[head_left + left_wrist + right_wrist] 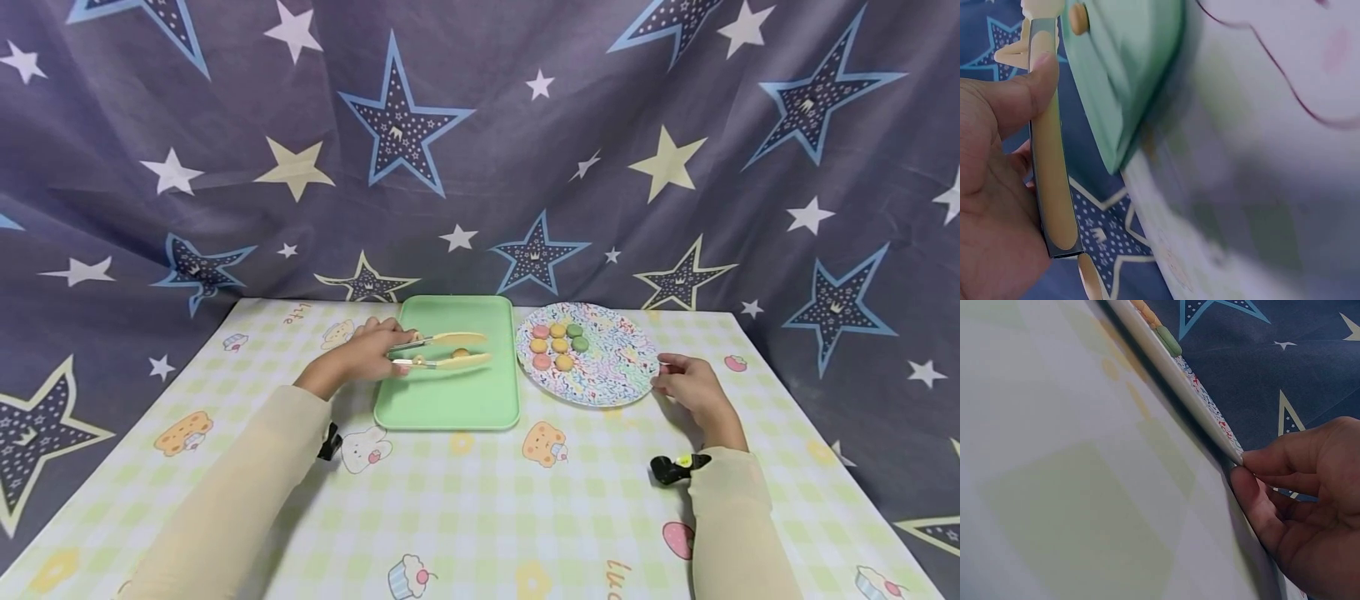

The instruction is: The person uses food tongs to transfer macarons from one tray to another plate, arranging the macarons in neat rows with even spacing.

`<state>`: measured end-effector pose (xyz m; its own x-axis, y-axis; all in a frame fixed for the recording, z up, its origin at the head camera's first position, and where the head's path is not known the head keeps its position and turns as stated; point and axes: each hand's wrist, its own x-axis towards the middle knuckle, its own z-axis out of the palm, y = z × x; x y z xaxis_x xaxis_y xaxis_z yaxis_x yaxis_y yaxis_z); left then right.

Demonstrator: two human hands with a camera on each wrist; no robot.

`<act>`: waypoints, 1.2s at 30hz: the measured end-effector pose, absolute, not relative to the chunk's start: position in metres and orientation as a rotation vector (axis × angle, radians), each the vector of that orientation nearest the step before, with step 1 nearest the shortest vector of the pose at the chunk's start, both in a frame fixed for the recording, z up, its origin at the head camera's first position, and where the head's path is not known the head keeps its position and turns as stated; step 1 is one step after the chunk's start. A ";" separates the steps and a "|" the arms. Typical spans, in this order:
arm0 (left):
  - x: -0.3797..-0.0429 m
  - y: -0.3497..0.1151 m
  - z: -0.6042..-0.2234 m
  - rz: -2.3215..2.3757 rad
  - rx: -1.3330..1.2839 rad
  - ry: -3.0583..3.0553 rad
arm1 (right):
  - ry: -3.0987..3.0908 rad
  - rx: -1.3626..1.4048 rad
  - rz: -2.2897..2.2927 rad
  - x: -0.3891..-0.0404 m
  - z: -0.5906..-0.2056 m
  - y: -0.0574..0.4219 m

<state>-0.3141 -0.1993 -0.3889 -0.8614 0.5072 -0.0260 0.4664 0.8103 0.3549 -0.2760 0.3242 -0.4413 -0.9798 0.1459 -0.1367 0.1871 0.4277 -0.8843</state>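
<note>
My left hand [362,352] holds a pair of tongs [461,339] with metal arms and cream tips, thumb along one arm in the left wrist view. The tips are spread apart over the green tray [442,408], and an orange macaron [461,353] shows between them. To the right, a round plate [600,367] with a colourful speckled pattern bears several pink, yellow and green macarons, grouped on its left half. My right hand [693,390] pinches the plate's right rim between thumb and fingers, thumb below the edge in the right wrist view.
Tray and plate stand side by side near the back edge of a table with a green checked cloth [465,517]. Behind it hangs a dark curtain [480,167] with stars. Black wrist devices [671,469] sit at both sleeves.
</note>
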 end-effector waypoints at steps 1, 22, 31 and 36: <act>-0.314 -0.203 -0.390 0.515 0.775 2.882 | 2.620 0.309 -1.634 -0.276 -0.441 0.324; -0.310 -0.235 -0.396 0.556 0.709 2.894 | 2.615 0.289 -1.653 -0.276 -0.441 0.324; -0.313 -0.235 -0.396 0.548 0.686 2.860 | 2.619 0.292 -1.644 -0.276 -0.441 0.324; -0.316 -0.234 -0.394 0.544 0.693 2.830 | 2.625 0.287 -1.652 -0.276 -0.441 0.324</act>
<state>-0.3156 -0.2337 -0.3937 -0.8758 0.4755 -0.0833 0.4107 0.8246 0.3889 -0.2756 0.3239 -0.4406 -0.9827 0.1409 -0.1205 0.1696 0.4207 -0.8912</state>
